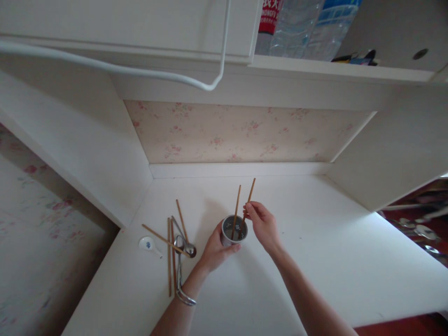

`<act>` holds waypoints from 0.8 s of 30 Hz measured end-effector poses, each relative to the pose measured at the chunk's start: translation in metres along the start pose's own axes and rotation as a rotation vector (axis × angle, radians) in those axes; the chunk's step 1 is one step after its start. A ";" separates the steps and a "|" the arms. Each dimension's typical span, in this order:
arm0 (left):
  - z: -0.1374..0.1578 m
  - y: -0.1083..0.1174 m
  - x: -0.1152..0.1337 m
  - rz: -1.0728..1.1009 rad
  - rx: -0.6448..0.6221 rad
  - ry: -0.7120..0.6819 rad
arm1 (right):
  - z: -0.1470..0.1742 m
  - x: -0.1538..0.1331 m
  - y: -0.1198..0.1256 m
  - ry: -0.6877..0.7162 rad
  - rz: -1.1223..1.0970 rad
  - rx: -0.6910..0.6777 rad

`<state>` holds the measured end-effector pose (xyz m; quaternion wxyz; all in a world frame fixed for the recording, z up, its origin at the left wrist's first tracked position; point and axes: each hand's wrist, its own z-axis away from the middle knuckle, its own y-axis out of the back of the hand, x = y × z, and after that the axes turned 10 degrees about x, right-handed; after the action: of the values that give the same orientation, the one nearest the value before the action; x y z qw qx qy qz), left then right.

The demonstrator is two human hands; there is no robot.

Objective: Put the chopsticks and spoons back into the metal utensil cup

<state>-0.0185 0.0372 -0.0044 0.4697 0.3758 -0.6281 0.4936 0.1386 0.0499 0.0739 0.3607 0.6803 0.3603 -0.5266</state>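
pinching slender wooden chopstick [251,190], right hand [262,224] holds its end inside round metal cup [227,228], base perforated; left hand [214,250] wraps cup over smooth white tabletop [315,261]. red label [269,18] above reads "nongfu".

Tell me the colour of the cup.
The cup is silver-grey, seen best in the head view.

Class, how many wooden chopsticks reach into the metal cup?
2: one chopstick leans unheld inside the cup; the right hand grips another chopstick. None seems hidden.
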 end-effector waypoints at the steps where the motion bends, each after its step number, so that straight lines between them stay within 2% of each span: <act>1: 0.000 0.000 -0.002 -0.002 0.001 0.000 | 0.001 0.005 -0.002 0.018 0.049 -0.016; 9: -0.001 0.001 -0.012 0.017 0.029 -0.007 | 0.004 0.029 -0.013 0.056 0.210 -0.082; 24: 0.000 0.000 -0.008 0.028 0.039 0.035 | 0.002 0.022 -0.018 0.055 0.181 -0.110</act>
<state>-0.0157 0.0376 -0.0122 0.4663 0.3675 -0.6151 0.5188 0.1262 0.0588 0.0499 0.4338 0.7033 0.3355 -0.4524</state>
